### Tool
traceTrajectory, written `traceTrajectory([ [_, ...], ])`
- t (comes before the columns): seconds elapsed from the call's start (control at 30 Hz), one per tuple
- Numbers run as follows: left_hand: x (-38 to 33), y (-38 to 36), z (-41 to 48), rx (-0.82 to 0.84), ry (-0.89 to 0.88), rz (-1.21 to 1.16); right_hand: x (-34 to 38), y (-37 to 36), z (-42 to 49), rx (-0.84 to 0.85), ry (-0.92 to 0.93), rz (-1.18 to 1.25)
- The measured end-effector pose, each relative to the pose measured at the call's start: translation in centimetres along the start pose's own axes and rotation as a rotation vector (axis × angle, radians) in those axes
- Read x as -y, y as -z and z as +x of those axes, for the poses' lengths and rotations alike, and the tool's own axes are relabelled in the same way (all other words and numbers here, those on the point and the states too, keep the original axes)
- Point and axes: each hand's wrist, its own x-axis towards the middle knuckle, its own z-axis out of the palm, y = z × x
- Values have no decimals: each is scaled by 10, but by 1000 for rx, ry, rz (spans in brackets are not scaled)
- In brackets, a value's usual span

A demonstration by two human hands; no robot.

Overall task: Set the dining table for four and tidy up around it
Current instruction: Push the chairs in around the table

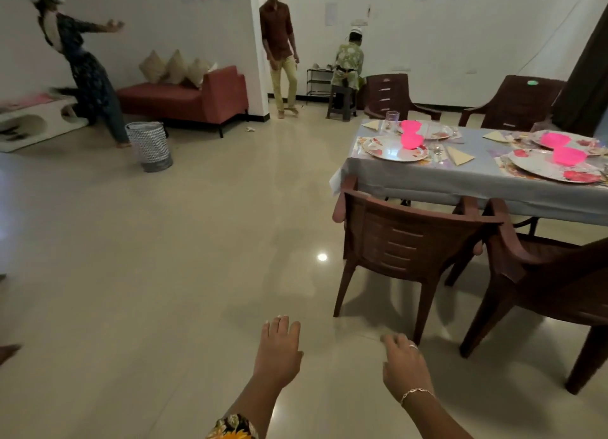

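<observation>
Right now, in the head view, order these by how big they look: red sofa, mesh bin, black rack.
1. red sofa
2. mesh bin
3. black rack, partly hidden by a person
The bin stands nearer the camera than the rack, so true sizes may differ.

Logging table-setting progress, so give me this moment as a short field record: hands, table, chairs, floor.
left hand: open, empty, stretched forward
right hand: open, empty, beside it
table: grey cloth, four floral plates, a pink bowl on each
napkins: yellow, folded, beside plates
chairs: four brown, two near, two far
floor: mesh bin by sofa, pale scrap nearby
</observation>
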Motion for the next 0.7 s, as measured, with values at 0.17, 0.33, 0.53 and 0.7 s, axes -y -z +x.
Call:
traceTrajectory([
  [0.17, 93, -2, -10, 29, -45, 9, 107, -26, -2, 119, 6, 114],
  [0.33, 199, -8, -20, 76, -104, 80, 208, -37, 16, 218, 111, 24],
  [0.53, 269, -10, -1, 57, -83, 20, 284, -32, 62, 229, 195, -33],
  [0.7, 293, -1, 50, 34, -91, -14, 306, -34, 112, 226, 186, -88],
])
